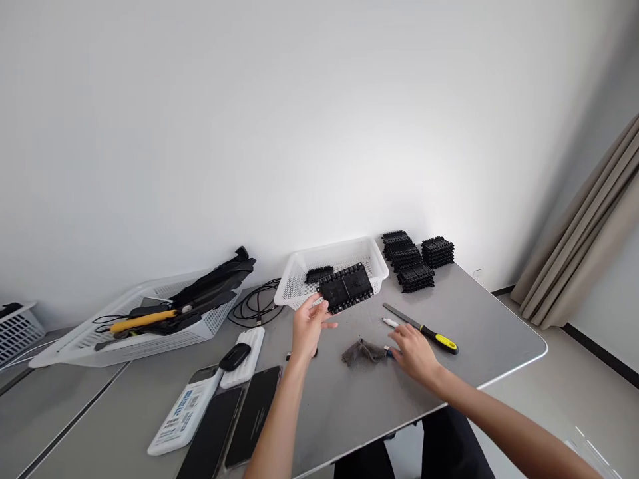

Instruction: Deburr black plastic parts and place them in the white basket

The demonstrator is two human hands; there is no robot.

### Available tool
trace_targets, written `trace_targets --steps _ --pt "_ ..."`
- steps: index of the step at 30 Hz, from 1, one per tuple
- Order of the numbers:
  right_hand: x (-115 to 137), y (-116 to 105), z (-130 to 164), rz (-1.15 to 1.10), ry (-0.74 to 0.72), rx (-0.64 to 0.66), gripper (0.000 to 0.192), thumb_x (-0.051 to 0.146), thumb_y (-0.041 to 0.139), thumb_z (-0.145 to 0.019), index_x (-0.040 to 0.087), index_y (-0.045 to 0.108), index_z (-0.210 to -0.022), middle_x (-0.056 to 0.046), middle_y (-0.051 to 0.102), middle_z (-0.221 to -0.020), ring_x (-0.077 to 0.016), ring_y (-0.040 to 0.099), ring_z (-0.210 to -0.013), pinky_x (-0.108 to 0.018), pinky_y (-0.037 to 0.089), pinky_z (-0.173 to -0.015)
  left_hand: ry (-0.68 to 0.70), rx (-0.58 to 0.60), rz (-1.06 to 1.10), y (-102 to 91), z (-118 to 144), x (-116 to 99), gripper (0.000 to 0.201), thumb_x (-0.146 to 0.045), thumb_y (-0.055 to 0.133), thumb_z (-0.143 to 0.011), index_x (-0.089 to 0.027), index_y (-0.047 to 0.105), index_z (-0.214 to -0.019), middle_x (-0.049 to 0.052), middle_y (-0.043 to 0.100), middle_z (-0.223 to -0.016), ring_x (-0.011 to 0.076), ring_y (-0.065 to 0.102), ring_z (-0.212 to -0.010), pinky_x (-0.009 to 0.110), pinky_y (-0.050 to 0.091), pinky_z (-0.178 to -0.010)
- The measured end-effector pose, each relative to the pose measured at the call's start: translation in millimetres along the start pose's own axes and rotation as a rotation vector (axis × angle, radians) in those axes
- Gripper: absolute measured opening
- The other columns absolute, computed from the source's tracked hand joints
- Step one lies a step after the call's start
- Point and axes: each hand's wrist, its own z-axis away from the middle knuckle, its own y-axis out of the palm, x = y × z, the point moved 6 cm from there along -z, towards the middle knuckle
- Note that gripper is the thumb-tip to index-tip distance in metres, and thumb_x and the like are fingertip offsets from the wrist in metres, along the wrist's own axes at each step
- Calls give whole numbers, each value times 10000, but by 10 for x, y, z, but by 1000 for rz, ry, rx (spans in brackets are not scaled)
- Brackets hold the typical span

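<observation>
Black plate (345, 287) in left hand (305, 327)

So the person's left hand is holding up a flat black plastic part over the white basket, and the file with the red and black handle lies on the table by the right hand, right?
Not quite: the head view shows the file has a yellow and black handle, not red. The rest holds: the left hand holds the flat black plastic part at the white basket, and the file lies on the table by the right hand.

We face a plain white wall (279, 120); at three o'clock beige curtains (589, 239) hang above a pale floor (574, 392); the grey surface (489, 332) sits centre.
</observation>
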Motion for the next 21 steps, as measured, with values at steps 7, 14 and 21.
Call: trace_targets --steps 7,14,21 --pt "-99 350 106 -29 69 212 191 141 542 -870 195 696 -967 -99 670 -994 -276 614 -996 -374 482 -883 34 -26 47 96 -286 -136 660 -491 737 -706 -134 574 -1235 51 661 -849 187 684 -717 341 630 -575" --pt "-284 75 -127 -468 163 205 162 168 507 -851 200 618 -965 -62 659 -950 -217 619 -848 -312 461 -746 82 1 32 191 -488 -308 671 -530 738 -685 -132 589 -1203 64 690 -890 171 678 -639 338 625 -553" --pt "-189 -759 -917 -997 59 -83 193 382 461 -952 196 507 -974 21 505 -726 -131 457 -622 -256 375 -588 71 24 45 276 -560 -355 719 -507 758 -680 -125 560 -1257 73 699 -928 175 679 -635 350 623 -569"
